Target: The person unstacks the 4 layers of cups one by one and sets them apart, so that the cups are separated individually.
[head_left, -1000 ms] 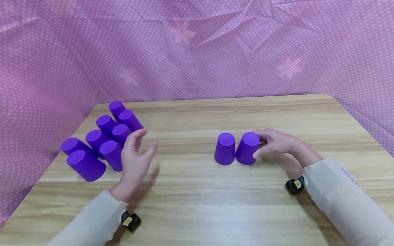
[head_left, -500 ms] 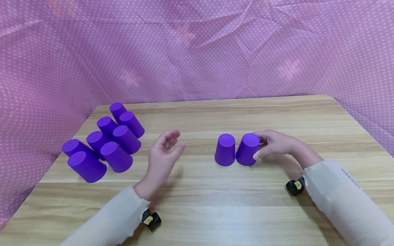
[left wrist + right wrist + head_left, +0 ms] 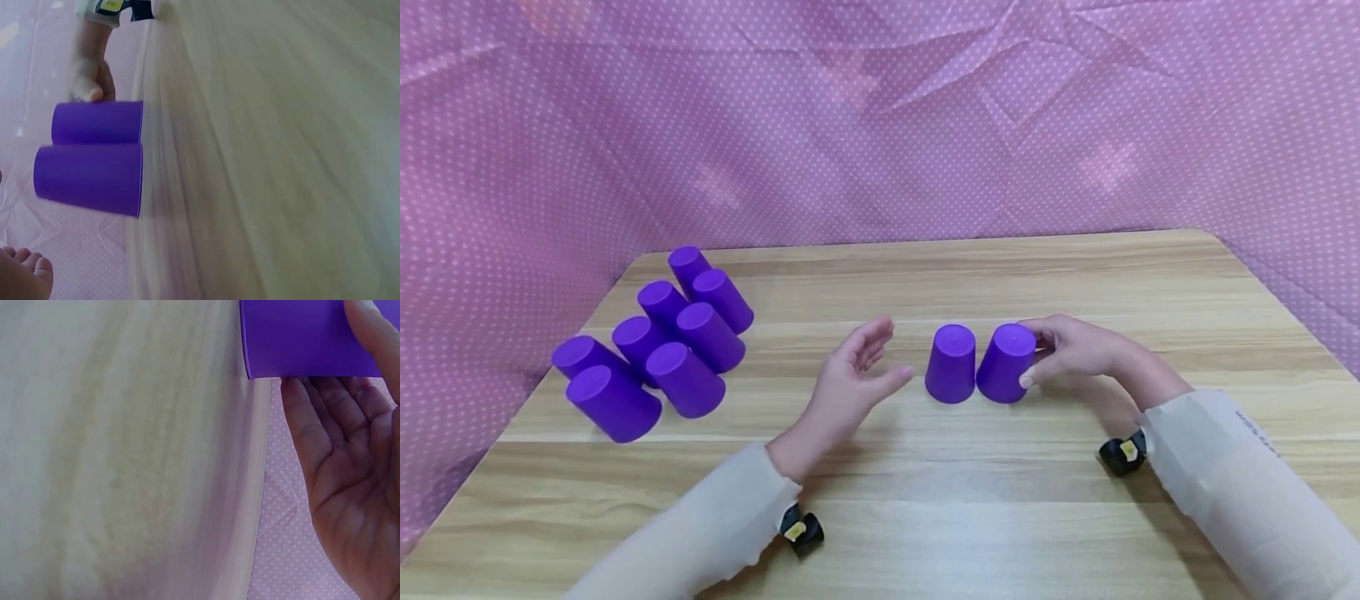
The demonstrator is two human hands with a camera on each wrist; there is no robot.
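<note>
Two purple cups stand upside down side by side on the table, a left cup [image 3: 951,367] and a right cup [image 3: 1004,365]. My right hand [image 3: 1070,348] holds the right cup, thumb on its near side and fingers behind it. The right wrist view shows that thumb [image 3: 370,325] lying across the cup wall. To the left of the pair, my left hand [image 3: 850,375] is above the table with its thumb and fingers spread apart, holding nothing. A gap separates it from the left cup, which the left wrist view also shows [image 3: 90,178].
Several more purple cups [image 3: 687,381] stand upside down in two slanting rows at the table's left. The wooden table [image 3: 970,500] has a far edge close to a pink dotted cloth [image 3: 880,142]. A small black camera is on each wrist.
My left hand has moved right, away from the cup rows and toward the pair, staying spread. The right hand and its cup have stayed in place.
</note>
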